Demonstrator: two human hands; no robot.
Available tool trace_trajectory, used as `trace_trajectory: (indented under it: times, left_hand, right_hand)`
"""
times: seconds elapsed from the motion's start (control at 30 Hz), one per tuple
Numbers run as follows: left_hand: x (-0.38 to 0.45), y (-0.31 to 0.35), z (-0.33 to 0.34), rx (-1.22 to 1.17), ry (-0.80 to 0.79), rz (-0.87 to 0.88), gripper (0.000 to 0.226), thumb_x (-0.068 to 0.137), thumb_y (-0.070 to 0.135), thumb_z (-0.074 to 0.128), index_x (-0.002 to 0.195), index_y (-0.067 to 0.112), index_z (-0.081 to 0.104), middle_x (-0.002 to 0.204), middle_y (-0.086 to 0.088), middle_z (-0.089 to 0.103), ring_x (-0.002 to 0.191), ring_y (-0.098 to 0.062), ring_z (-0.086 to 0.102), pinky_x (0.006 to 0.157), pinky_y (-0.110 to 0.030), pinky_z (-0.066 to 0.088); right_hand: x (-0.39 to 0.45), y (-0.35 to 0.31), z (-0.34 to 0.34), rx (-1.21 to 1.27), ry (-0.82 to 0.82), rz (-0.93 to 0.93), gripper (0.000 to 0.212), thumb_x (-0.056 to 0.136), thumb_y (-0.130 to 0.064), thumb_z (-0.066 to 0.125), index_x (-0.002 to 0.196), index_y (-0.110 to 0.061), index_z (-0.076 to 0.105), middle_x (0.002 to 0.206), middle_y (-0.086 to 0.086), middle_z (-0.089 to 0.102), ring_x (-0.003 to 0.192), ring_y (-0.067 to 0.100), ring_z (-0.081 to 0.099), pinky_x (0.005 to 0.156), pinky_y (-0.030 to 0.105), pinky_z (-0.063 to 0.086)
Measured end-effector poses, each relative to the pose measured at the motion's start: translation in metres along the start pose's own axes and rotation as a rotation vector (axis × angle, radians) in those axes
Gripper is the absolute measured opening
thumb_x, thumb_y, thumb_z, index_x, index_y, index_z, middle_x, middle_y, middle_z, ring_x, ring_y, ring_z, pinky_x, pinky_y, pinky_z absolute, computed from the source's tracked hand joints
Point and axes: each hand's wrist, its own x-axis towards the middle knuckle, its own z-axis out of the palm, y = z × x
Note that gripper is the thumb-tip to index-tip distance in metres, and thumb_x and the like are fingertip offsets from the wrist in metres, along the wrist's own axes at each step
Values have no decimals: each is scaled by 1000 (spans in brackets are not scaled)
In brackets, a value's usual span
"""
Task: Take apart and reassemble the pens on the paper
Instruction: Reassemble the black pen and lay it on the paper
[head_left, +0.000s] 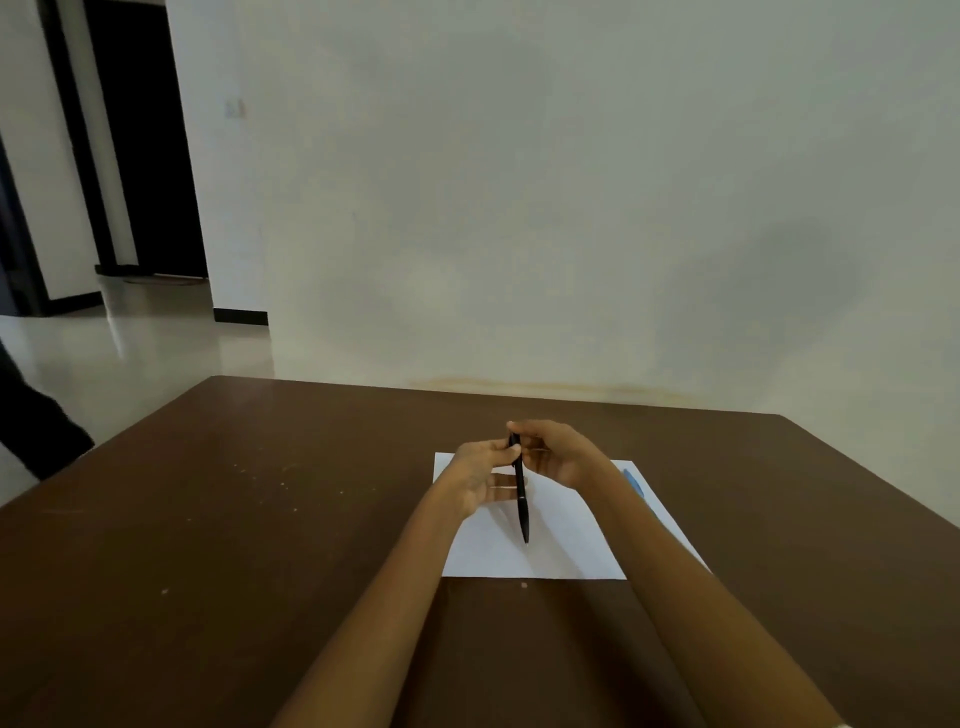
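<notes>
Black pen (521, 488) in both grips, left hand (480, 475) and right hand (558, 452), above paper (561, 551) (blue pen (635, 483) perhaps beside).

1. A slim black pen (521, 493) is held above the sheet, whole, its tip pointing near.
2. A blue pen (634, 480) lies at the right edge of the white paper (561, 551), mostly hidden.

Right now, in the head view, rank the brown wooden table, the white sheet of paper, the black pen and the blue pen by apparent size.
1. Brown wooden table
2. White sheet of paper
3. Black pen, held in both hands
4. Blue pen, though an arm partly hides it, so this last place is unsure.
</notes>
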Motion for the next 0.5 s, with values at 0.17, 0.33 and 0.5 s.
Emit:
trace_trajectory:
  times: [0.17, 0.33, 0.5]
  left_hand:
    - [4, -2, 5, 19, 6, -21, 14, 91, 14, 58, 102, 9, 65, 92, -6, 66, 79, -23, 65, 58, -28, 55]
    - [6, -2, 10, 68, 7, -51, 14, 90, 13, 59, 101, 6, 65, 94, -9, 65, 81, -24, 64, 64, -30, 54]
    - [4, 0, 15, 76, 9, -74, 23, 90, 14, 60, 110, 2, 62, 94, -8, 63, 79, -23, 62, 64, -30, 53]
  right_hand:
    - [2, 1, -7, -7, 20, 14, 15, 84, -10, 68, 71, -7, 61, 60, 2, 56, 55, 10, 48, 55, 17, 46]
    - [4, -3, -16, -101, 17, 25, 16, 90, -8, 62, 74, -5, 61, 66, 4, 54, 60, 12, 49, 61, 21, 48]
    - [5, -8, -21, -177, -19, 58, 20, 94, -6, 51, 78, -3, 62, 73, 7, 56, 65, 14, 52, 66, 24, 50]
